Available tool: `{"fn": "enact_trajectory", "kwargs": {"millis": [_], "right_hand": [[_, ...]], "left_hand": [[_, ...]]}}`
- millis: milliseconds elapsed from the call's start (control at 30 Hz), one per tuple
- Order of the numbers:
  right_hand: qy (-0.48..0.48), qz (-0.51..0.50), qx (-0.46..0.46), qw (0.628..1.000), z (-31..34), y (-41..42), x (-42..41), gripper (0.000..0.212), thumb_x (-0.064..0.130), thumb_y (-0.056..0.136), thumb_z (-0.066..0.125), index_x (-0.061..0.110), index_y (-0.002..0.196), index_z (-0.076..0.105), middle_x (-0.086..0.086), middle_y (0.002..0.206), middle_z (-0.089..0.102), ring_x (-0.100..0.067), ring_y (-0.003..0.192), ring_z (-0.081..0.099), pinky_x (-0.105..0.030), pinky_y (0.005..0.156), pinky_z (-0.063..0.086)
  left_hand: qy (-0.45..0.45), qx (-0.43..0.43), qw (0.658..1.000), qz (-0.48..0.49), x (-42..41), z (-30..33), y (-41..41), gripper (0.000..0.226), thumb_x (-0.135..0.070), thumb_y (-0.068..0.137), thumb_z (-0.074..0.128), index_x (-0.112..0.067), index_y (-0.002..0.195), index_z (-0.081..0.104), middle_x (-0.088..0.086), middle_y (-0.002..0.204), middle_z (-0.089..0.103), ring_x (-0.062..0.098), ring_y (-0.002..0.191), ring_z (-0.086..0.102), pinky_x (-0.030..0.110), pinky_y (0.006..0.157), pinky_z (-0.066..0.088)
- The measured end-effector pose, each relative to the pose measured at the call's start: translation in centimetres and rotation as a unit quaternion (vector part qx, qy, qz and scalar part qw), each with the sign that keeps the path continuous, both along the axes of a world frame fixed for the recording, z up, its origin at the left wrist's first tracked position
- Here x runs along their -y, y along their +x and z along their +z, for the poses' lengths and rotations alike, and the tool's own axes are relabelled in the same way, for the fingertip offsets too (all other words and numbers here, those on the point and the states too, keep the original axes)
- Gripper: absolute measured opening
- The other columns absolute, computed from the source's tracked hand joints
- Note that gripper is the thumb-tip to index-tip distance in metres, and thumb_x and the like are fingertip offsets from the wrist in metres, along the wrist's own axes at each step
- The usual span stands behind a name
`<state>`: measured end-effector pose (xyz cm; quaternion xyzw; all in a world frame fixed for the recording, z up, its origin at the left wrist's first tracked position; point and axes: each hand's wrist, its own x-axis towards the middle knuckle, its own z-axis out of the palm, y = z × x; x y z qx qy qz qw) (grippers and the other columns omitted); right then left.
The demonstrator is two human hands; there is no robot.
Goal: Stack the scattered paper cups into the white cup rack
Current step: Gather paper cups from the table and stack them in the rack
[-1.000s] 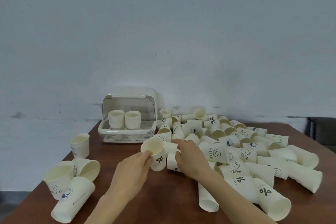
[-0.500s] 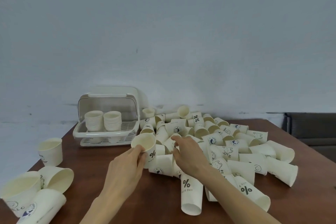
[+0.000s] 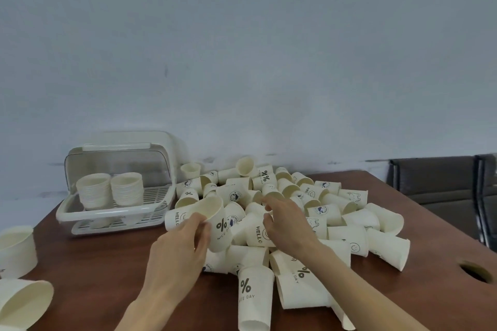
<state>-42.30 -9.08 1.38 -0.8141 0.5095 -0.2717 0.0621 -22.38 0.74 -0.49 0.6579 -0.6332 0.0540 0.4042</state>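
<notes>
Since half a second ago your view has swung so the white cup rack [image 3: 115,196] sits further left, and your left hand [image 3: 177,252] has tipped its "% NICE DAY" cup [image 3: 215,223] over: the long axis now leans, mouth up and to the left toward the rack, base down and to the right. You grasp that cup with thumb at the rim and fingers curled round its side, just in front of the pile of cups [image 3: 295,217]. Your right hand [image 3: 287,220] rests on the pile with fingers bent over a lying "HELLO" cup [image 3: 258,234]; whether it truly grips that cup you cannot tell.

You work on a dark reddish-brown table [image 3: 107,271] pushed against a pale grey-blue wall [image 3: 242,48]. A round cable hole [image 3: 474,273] shows near the table's right edge, and dark chair backs [image 3: 441,188] stand beyond it.

Inside the rack, lid raised, stand two stacks [image 3: 110,191] of nested cups side by side. The pile holds several dozen cups, mostly on their sides, too tangled to count exactly. Two wider cups [image 3: 18,277] show at the left edge, one upright, one tipped.
</notes>
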Motion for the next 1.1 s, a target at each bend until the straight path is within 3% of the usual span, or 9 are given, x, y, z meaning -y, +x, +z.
{"fn": "enact_trajectory", "kwargs": {"millis": [100,200,367,433,633,833,900,967,1100], "right_hand": [[0.008,-0.015,0.006,1.000,0.0,-0.9,1.4,0.033,0.008,0.089,0.047,0.020,0.118,0.057,0.001,0.108,0.059,-0.018,0.104,0.051,-0.028,0.081,0.040],[0.023,-0.047,-0.002,0.999,-0.1,-1.7,3.1,0.028,0.008,0.087,0.046,0.016,0.111,0.060,0.000,0.100,0.062,-0.023,0.099,0.055,-0.040,0.084,0.048],[0.046,-0.078,0.004,0.996,-0.2,-3.0,6.2,0.045,0.011,0.091,0.047,0.017,0.135,0.050,-0.005,0.117,0.061,-0.024,0.112,0.052,-0.036,0.092,0.045],[0.052,-0.086,0.001,0.995,-0.4,-3.4,7.5,0.045,0.008,0.091,0.046,0.016,0.136,0.050,-0.004,0.121,0.061,-0.023,0.115,0.051,-0.034,0.093,0.044],[0.056,-0.128,-0.019,0.990,-0.8,-3.8,13.1,0.034,0.004,0.085,0.044,0.008,0.116,0.060,-0.008,0.097,0.064,-0.029,0.098,0.057,-0.045,0.084,0.049],[0.046,-0.113,-0.024,0.992,-1.4,-3.0,18.3,0.044,0.009,0.083,0.043,0.024,0.121,0.059,-0.004,0.097,0.065,-0.027,0.098,0.056,-0.038,0.076,0.046],[0.032,-0.109,-0.044,0.993,-1.5,-2.3,19.8,0.047,0.008,0.085,0.043,0.023,0.126,0.058,-0.006,0.104,0.065,-0.027,0.104,0.056,-0.033,0.072,0.041],[0.018,-0.090,-0.061,0.994,-1.5,-1.3,21.1,0.050,0.005,0.086,0.042,0.020,0.131,0.056,-0.009,0.114,0.065,-0.029,0.110,0.055,-0.035,0.078,0.045],[-0.008,-0.039,-0.142,0.989,-1.2,1.1,23.9,0.049,0.001,0.085,0.042,0.017,0.129,0.055,-0.012,0.107,0.064,-0.032,0.106,0.053,-0.035,0.075,0.040]], "left_hand": [[-0.011,-0.002,1.000,0.008,1.4,0.7,-0.8,0.004,-0.033,0.093,0.054,-0.030,0.091,0.055,-0.013,0.069,0.060,0.012,0.060,0.055,0.031,0.053,0.041],[-0.014,-0.012,1.000,0.010,2.9,1.4,-1.6,0.005,-0.031,0.093,0.054,-0.028,0.090,0.056,-0.012,0.067,0.057,0.011,0.058,0.052,0.029,0.051,0.037],[-0.010,-0.025,0.999,-0.017,5.8,1.7,-2.7,0.004,-0.030,0.094,0.054,-0.028,0.093,0.058,-0.013,0.068,0.058,0.008,0.061,0.055,0.030,0.056,0.044],[-0.010,-0.045,0.999,-0.023,6.9,1.8,-3.0,0.006,-0.030,0.094,0.054,-0.027,0.094,0.059,-0.013,0.066,0.055,0.006,0.061,0.054,0.031,0.058,0.046],[-0.025,-0.076,0.997,-0.005,10.9,2.0,-3.8,0.007,-0.030,0.093,0.054,-0.027,0.088,0.057,-0.010,0.066,0.058,0.013,0.060,0.054,0.039,0.057,0.049],[-0.040,-0.066,0.997,0.009,14.6,2.4,-4.2,0.009,-0.030,0.094,0.051,-0.025,0.087,0.055,-0.009,0.067,0.057,0.017,0.061,0.053,0.037,0.054,0.047],[-0.043,-0.074,0.996,0.016,15.7,2.4,-3.8,0.010,-0.030,0.094,0.050,-0.024,0.090,0.055,-0.009,0.069,0.058,0.018,0.063,0.055,0.039,0.057,0.048],[-0.051,-0.082,0.995,0.022,16.5,2.3,-3.2,0.009,-0.029,0.094,0.051,-0.022,0.092,0.056,-0.008,0.072,0.060,0.020,0.065,0.056,0.039,0.059,0.048],[-0.046,-0.075,0.996,0.031,17.3,1.8,-2.1,0.011,-0.028,0.093,0.052,-0.020,0.089,0.058,-0.005,0.070,0.060,0.024,0.063,0.058,0.040,0.056,0.049]]}}
